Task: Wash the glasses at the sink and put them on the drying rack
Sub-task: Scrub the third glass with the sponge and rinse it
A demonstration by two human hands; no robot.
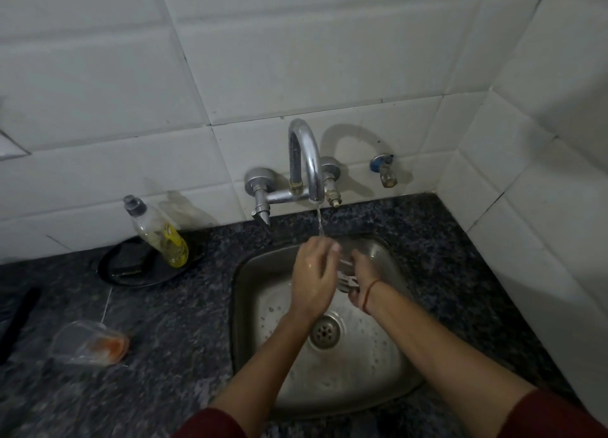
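Glass (pixel 345 271) | held under the water (pixel 319 224) | left side gripped by left hand (pixel 312 273) | right side gripped by right hand (pixel 363 278)

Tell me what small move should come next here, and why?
Probably turn the glass in the stream to rinse it all round: the tap is running, and the left hand and right hand both hold the glass over the sink.

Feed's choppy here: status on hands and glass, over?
Left hand and right hand both hold glass under running faucet. Glass above sink, mid-rinse. Nothing blocking.
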